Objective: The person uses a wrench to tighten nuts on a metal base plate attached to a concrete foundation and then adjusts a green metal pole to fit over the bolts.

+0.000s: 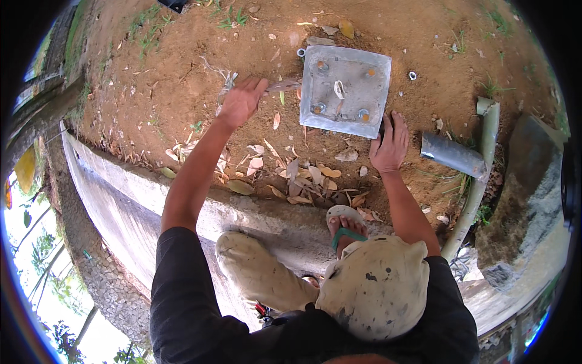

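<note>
Steadying square metal base plate [345,91] on bare soil: right hand [389,145] flat, fingers spread, at plate's near right corner; left hand [241,100] open over tool beside left edge. Likely next: grasping tool, tightening corner nuts.

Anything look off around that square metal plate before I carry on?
Yes. The metal plate has fittings at its four corner bolts, yet two loose nuts lie in the dirt beside it: one at its upper left corner, one off its right edge. A cut grey pipe piece lies loose near the right hand.
</note>
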{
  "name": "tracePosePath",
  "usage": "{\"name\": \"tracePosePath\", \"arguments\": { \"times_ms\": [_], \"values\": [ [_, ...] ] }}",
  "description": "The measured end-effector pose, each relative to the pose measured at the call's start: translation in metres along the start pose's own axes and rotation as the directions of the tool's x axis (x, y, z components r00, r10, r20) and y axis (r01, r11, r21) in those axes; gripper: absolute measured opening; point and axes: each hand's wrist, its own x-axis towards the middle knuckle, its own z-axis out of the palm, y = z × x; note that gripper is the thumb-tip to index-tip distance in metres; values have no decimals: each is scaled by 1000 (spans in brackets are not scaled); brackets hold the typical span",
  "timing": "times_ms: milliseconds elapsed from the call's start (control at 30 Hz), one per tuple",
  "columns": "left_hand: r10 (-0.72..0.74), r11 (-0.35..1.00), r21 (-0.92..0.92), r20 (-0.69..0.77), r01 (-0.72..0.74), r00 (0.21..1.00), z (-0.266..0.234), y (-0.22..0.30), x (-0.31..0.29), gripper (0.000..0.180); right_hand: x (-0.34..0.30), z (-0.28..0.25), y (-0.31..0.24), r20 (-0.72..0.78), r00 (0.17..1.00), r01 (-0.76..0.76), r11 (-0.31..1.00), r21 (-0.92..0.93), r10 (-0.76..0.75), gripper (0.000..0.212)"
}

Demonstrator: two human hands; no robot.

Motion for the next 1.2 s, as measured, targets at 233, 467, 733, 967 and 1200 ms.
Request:
{"name": "tracePosePath", "arguments": {
  "times_ms": [233, 467, 733, 967, 1200],
  "values": [
    [-533, 682, -581, 21, 444, 846, -19, 93, -77, 14, 2, -2, -4, 1, 1000, 9, 1000, -17, -9, 56],
    [-535, 600, -672, 66, 434, 842, 16, 122, -61, 13, 1, -2, -8, -4, 1000, 31, 999, -9, -31, 58],
    [-482, 637, -659, 65, 400, 874, 5, 116, -42, 14, -2, -2, -7, -20, 999, 39, 999, -14, -39, 59],
    [-487, 640, -628, 115, 443, 866, -9, 116, -40, 15, -2, -2, -9, -34, 999, 39, 999, -7, -39, 60],
    [-460, 669, -616, 97, 417, 883, -11, 112, -33, 17, -3, 0, -9, -35, 999, 33, 999, -7, -33, 60]
  ]
}}
